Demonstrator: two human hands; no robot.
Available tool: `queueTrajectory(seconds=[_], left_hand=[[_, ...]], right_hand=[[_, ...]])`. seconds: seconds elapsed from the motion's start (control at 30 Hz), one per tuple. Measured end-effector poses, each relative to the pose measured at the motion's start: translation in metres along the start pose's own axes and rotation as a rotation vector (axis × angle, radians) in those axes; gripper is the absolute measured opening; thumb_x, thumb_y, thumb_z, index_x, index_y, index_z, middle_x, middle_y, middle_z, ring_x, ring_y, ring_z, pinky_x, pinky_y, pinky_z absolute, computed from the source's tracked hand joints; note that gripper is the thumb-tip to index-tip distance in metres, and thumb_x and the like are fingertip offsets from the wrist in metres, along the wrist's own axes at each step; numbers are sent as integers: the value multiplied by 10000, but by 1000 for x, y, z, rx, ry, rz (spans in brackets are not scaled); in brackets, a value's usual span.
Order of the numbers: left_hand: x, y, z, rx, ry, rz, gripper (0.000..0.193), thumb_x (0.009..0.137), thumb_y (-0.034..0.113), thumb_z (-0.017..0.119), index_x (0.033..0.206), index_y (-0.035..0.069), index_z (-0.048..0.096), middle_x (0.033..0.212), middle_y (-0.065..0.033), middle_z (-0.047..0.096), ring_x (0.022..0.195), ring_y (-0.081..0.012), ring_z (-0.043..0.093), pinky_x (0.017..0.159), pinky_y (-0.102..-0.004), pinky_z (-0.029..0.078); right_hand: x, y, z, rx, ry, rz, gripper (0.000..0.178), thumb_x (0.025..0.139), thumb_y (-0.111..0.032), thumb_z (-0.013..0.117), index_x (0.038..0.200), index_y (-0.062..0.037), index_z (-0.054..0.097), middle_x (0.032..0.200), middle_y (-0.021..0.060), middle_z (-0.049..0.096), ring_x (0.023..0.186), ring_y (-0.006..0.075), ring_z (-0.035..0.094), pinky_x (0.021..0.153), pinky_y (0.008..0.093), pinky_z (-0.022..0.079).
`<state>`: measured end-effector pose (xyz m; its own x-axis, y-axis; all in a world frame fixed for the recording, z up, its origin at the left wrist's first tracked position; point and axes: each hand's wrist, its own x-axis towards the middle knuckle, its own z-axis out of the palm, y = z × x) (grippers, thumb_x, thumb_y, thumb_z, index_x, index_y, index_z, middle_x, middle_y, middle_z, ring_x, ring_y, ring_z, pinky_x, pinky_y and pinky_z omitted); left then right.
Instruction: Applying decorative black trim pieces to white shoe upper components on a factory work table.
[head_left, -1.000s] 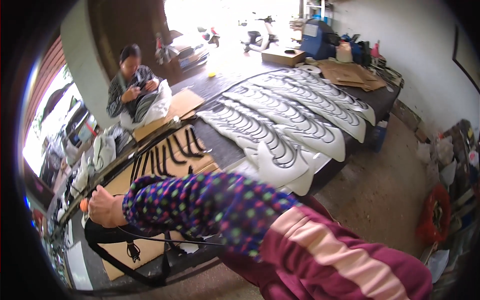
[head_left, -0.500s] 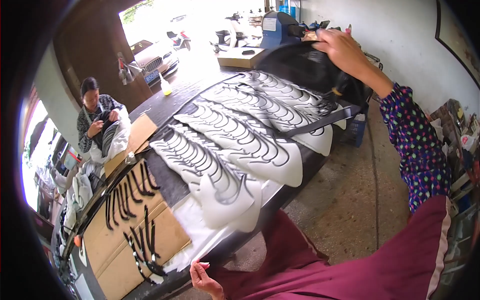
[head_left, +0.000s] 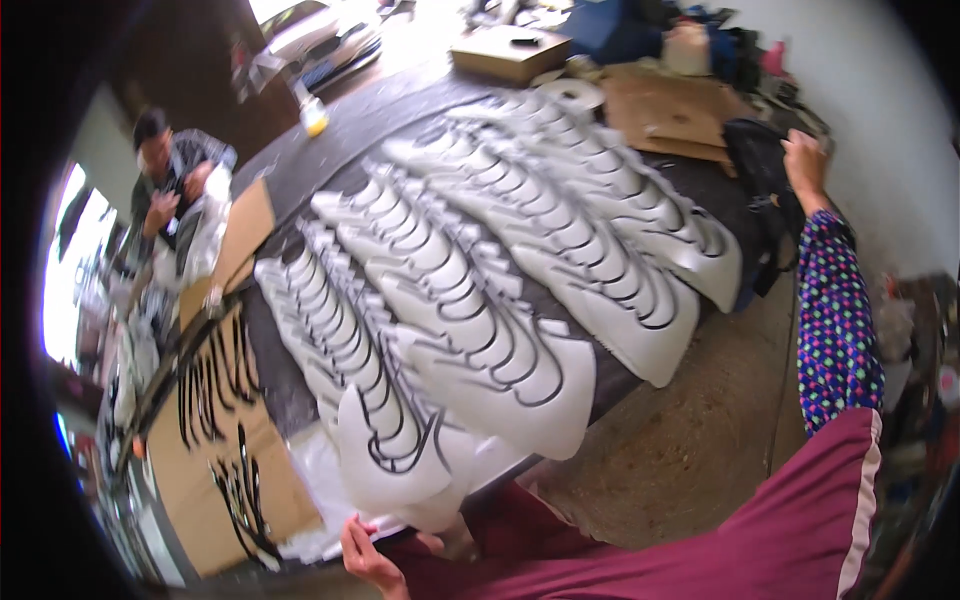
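My right hand [head_left: 806, 165] grips the edge of a black bag-like thing with straps [head_left: 752, 165], held at the far right corner of the table. Its exact kind is blurred. Low in the picture, my left hand [head_left: 368, 562] has its fingers pinched together beside the table's near edge; whatever may be between the fingertips is too small to make out. Between the hands, white shaped pieces with black curved edging [head_left: 565, 375] overlap in several long rows on the dark table [head_left: 385, 105]. The nearest white piece [head_left: 385, 460] lies just beyond my left hand.
Black narrow strips [head_left: 245, 490] lie on cardboard [head_left: 180, 500] at the left. Beyond sits a person [head_left: 170, 180] handling something dark. Brown flat sheets [head_left: 670, 110], a white roll [head_left: 570, 95], a cardboard box [head_left: 510, 52] and a yellow-bottomed bottle [head_left: 314, 118] stand toward the back.
My right hand has carried the black thing rightward and down, off the far rows, uncovering the white pieces and brown sheets. The view has shifted; my left hand remains pinched.
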<state>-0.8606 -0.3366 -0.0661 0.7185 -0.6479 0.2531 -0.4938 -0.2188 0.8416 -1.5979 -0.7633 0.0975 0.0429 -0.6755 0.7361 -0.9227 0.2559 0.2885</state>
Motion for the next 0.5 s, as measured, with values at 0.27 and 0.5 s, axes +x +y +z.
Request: queueTrajectory(seconds=[0.27, 0.5], left_hand=[[11, 18, 5, 41, 28, -41, 211, 992, 107, 539, 1075, -27, 680, 777, -49, 649, 727, -99, 587, 702, -249, 490], [31, 15, 7, 101, 54, -31, 245, 999, 171, 542, 1066, -17, 685, 786, -40, 663, 728, -111, 618, 710, -255, 499]], right_hand=[[-30, 37, 189, 91, -249, 38, 227, 957, -275, 530, 940, -51, 563, 962, 202, 649, 947, 438, 597, 760, 505, 486], [-28, 48, 181, 114, -544, -45, 388, 894, -405, 648, 1074, -68, 720, 1041, 243, 673, 960, 368, 666, 847, 462, 509]])
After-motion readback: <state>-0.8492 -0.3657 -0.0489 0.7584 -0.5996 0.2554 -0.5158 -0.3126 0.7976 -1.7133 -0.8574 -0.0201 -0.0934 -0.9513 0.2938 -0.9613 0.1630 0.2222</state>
